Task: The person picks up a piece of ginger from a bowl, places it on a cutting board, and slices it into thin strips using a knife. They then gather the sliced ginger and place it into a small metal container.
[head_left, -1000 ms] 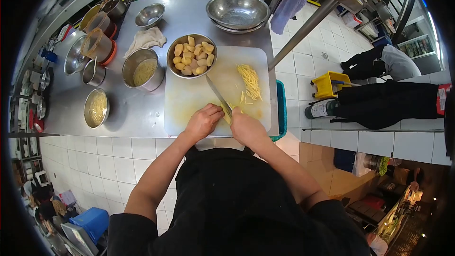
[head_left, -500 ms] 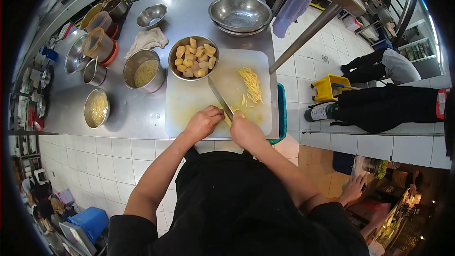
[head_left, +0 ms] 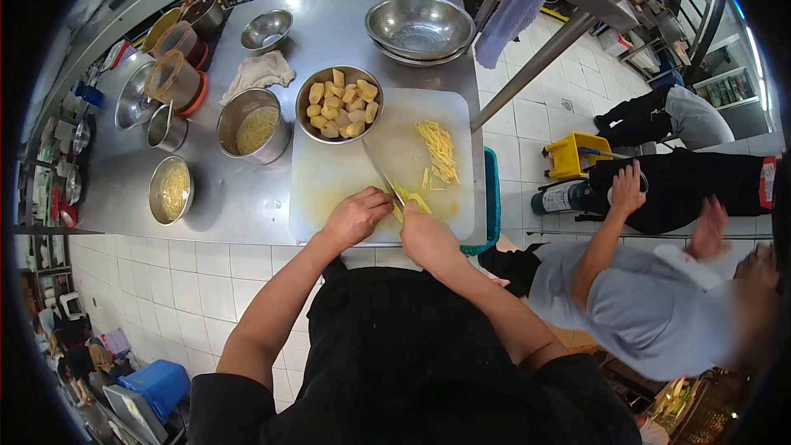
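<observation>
On the white cutting board (head_left: 329, 177), my right hand (head_left: 427, 235) is wrapped round the handle of a knife (head_left: 384, 173), whose blade points away toward the bowl. My left hand (head_left: 359, 216) has its fingers bent and pressed together beside the blade, against a yellow piece that they partly hide. Thin yellow slices (head_left: 412, 195) lie by the blade and my right knuckles. Farther right on the board is a pile of yellow strips (head_left: 437, 151). A metal bowl of peeled yellow chunks (head_left: 342, 107) overlaps the board's far left corner.
Left of the board stand a metal pot (head_left: 254, 128) and a small bowl (head_left: 170, 189). Stacked bowls (head_left: 420, 29) sit at the back, near a metal post (head_left: 535, 70). A green basket (head_left: 492, 198) adjoins the right edge. Someone in grey (head_left: 651, 301) is at the right.
The person in grey has come into view at the right, arms raised. More cut yellow pieces show by the blade. My hands have barely moved, and the view has shifted slightly.
</observation>
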Demonstrator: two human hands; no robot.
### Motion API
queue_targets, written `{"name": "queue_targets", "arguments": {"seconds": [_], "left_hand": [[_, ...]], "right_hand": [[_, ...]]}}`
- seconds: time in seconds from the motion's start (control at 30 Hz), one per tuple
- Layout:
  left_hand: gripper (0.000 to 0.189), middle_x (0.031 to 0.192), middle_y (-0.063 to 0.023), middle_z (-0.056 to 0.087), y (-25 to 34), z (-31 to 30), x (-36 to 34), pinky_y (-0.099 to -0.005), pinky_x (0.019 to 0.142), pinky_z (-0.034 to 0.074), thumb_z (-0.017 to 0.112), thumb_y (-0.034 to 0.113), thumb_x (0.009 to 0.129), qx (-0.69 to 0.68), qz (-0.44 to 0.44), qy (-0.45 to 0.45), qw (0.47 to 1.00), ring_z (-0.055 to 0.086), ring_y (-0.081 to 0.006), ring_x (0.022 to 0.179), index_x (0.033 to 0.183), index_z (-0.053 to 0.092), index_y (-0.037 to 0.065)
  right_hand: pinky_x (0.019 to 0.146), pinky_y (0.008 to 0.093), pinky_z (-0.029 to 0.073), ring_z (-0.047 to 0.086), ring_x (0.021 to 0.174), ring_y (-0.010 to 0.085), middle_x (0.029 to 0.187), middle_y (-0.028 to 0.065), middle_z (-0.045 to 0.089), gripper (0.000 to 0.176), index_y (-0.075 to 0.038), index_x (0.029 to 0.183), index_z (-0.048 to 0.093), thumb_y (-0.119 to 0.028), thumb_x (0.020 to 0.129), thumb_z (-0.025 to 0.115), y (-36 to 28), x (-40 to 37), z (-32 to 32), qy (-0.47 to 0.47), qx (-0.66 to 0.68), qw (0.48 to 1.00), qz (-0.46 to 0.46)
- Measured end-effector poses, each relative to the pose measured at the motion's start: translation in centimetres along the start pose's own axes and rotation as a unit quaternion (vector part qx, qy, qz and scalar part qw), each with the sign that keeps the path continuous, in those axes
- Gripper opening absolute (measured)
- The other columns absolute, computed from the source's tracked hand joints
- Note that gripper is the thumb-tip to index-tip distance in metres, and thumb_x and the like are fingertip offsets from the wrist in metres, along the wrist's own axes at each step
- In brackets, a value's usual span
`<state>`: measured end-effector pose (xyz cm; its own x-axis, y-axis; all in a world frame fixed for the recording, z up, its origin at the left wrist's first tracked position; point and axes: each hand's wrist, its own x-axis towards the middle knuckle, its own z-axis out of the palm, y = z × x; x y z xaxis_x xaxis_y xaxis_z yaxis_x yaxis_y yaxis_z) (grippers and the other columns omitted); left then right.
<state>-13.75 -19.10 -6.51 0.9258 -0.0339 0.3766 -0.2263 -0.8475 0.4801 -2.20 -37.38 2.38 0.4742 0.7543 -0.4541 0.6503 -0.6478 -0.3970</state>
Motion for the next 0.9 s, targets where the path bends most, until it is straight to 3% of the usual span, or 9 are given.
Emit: {"name": "queue_targets", "arguments": {"seconds": [0.2, 0.47, 0.57, 0.77, 0.9], "left_hand": [[0.021, 0.121, -0.0083, 0.078, 0.1, -0.1, 0.2, -0.0394, 0.095, 0.063, 0.076, 0.0, 0.087, 0.001, 0.0, -0.004, 1.0, 0.073, -0.029, 0.114, 0.108, 0.08, 0.002], [0.023, 0.121, -0.0082, 0.078, 0.0, -0.1, 0.0, -0.04, 0.096, 0.063, 0.075, 0.0, 0.087, -0.001, -0.003, -0.001, 1.0, 0.073, -0.0289, 0.114, 0.109, 0.08, 0.002], [0.024, 0.121, -0.0078, 0.078, 0.0, -0.2, 0.2, -0.04, 0.096, 0.063, 0.075, 0.0, 0.087, 0.006, -0.004, -0.012, 1.0, 0.073, -0.029, 0.113, 0.11, 0.08, 0.002], [0.024, 0.12, -0.0079, 0.078, -0.1, 0.1, -0.1, -0.0403, 0.096, 0.063, 0.076, -0.001, 0.086, -0.01, -0.011, -0.001, 1.0, 0.074, -0.0296, 0.111, 0.11, 0.08, 0.003], [0.026, 0.121, -0.008, 0.078, 0.0, 0.3, -0.1, -0.0407, 0.096, 0.063, 0.077, -0.002, 0.084, -0.01, -0.005, 0.009, 1.0, 0.074, -0.0297, 0.112, 0.109, 0.08, 0.003]], "right_hand": [[0.082, 0.0593, 0.064, 0.08, 0.093, 0.0496, 0.099, 0.0337, 0.079, 0.022, 0.006, 0.122, 0.057, -0.006, 0.104, 0.055, 0.4, 0.3, -0.4, 0.014, -0.013, 0.999, -0.025], [0.088, 0.0613, 0.063, 0.08, 0.099, 0.0519, 0.102, 0.0347, 0.079, 0.024, 0.007, 0.124, 0.057, -0.006, 0.103, 0.054, -0.1, 0.2, -1.3, -0.01, 0.003, 1.0, -0.004], [0.088, 0.0616, 0.063, 0.08, 0.099, 0.0518, 0.102, 0.0351, 0.079, 0.027, 0.008, 0.126, 0.057, -0.005, 0.103, 0.054, 0.5, 0.7, 1.3, 0.008, 0.008, 1.0, -0.008], [0.088, 0.0616, 0.063, 0.08, 0.1, 0.0506, 0.102, 0.0358, 0.078, 0.028, 0.008, 0.127, 0.057, -0.007, 0.104, 0.053, -0.3, -0.2, -1.2, -0.018, 0.007, 1.0, -0.007], [0.088, 0.061, 0.063, 0.08, 0.1, 0.0499, 0.101, 0.0358, 0.078, 0.027, 0.008, 0.127, 0.057, -0.008, 0.105, 0.052, 0.8, 1.4, 1.4, 0.021, 0.016, 1.0, -0.013]]}}
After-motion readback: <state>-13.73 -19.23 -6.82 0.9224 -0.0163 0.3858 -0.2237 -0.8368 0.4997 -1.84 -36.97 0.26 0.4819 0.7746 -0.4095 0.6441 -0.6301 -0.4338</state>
